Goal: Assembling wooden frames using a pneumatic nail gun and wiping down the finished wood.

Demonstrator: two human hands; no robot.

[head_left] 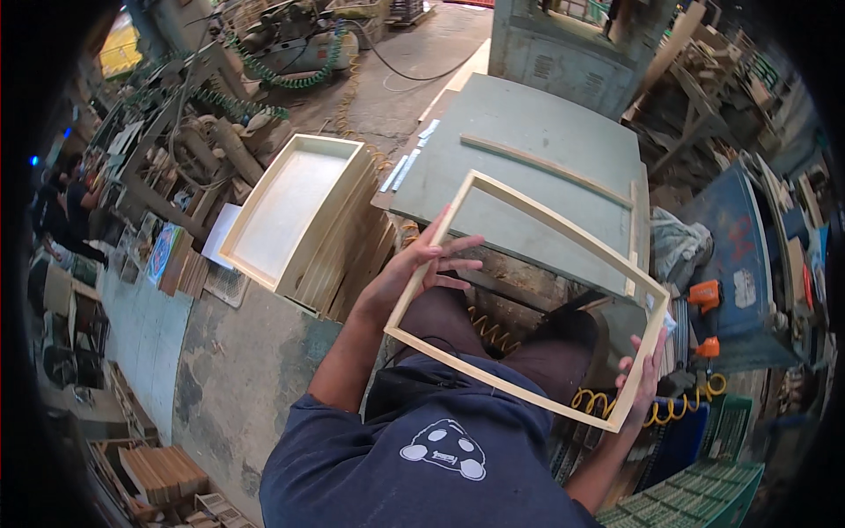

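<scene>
An open rectangular frame of pale wood is tilted over my lap, with no panel inside it. My left hand grips its left rail, the fingers reaching spread through the opening. My right hand holds the opposite short rail at the lower right, partly hidden behind the wood. Just beyond the frame is a grey-green worktable. A long wooden strip lies across that tabletop, and a second strip runs along its right side, partly covered by the frame.
Left of the table stands a stack of shallow wooden trays. At my right are an orange-handled air tool, a coiled yellow hose and a green plastic crate. Machinery with green coiled hoses occupies the far left. Two people appear at the left edge.
</scene>
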